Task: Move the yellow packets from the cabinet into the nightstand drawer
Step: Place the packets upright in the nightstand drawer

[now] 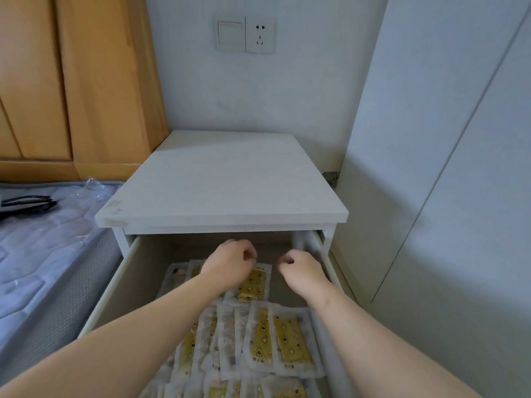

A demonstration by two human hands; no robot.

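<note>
Yellow packets (287,340) in clear wrappers are seen lying in overlapping rows inside the open drawer (115,294) of the white nightstand (224,182), filling the frame from the centre down to 6 o'clock. One more packet is laid flat farther back, at the centre of the drawer, partly covered by the left wrist. Both hands are held over the back half of the drawer, apart from each other. The left hand (230,262) is placed just at 11 o'clock of that back packet, with its fingers curled in toward the palm; nothing is seen gripped in it. The right hand (304,270) is held near the drawer's 3 o'clock wall, likewise curled with nothing seen in its grasp. A bed (43,254) with black glasses (26,203) is found at 9 o'clock, a wooden wardrobe (71,81) at 10 o'clock, and a wall socket (260,34) at 12 o'clock.
</note>
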